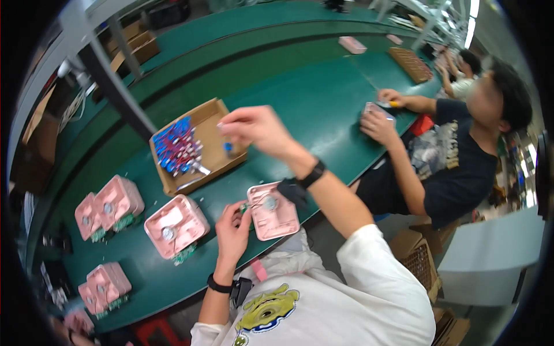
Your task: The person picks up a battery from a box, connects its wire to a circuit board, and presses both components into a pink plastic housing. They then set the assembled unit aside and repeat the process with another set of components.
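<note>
Raised over the cardboard tray [216,167], my right hand [258,130] is closed in a pinch. A small blue wired part [229,148] hangs blurred below its fingers, with a pale end at the fingertips. In the tray lies a heap of similar blue parts [176,144] with red wires and white connectors. Close to my body, my left hand [234,226] is closed at the left edge of a pink plastic housing [281,226], pinching a small green circuit board [244,210]. Thin wires run from the board toward a round silver piece [269,202] inside the housing.
More pink housings [187,222] with round pieces and green boards sit along the left of the green table [300,115]. At right a co-worker [456,155] handles a pinkish part [378,111]. Beyond are a brown tray [411,64] and a pink housing [352,45].
</note>
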{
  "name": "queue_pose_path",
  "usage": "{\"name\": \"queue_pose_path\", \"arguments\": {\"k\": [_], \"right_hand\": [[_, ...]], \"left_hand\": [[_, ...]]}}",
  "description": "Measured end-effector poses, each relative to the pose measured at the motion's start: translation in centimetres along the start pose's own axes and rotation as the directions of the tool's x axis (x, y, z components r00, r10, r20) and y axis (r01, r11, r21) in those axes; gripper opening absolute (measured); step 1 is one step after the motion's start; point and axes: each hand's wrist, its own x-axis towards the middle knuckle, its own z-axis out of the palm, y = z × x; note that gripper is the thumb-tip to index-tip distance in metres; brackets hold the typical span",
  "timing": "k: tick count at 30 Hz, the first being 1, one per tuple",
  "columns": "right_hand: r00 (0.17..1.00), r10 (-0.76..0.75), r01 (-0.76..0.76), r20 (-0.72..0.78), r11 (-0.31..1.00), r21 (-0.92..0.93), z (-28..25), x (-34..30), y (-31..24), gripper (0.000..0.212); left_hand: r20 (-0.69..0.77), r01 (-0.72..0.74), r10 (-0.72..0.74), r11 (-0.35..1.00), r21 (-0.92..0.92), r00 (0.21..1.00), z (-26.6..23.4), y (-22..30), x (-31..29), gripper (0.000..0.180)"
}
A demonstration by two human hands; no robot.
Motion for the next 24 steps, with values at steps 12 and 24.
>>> {"name": "queue_pose_path", "arguments": {"k": [12, 24], "right_hand": [[0.997, 0.082, -0.079, -0.007, 0.98, 0.183, 0.4, -8.7, -6.0, 0.013], [0.919, 0.392, -0.385, 0.033, 0.914, -0.129, -0.1, -10.0, -5.2, 0.013]], "left_hand": [[-0.078, 0.033, -0.037, 0.998, -0.053, 0.996, -0.2, 1.7, 1.2, 0.02], [-0.187, -0.046, 0.075, 0.987, 0.152, 0.979, 0.0, 2.6, 2.2, 0.017]]}}
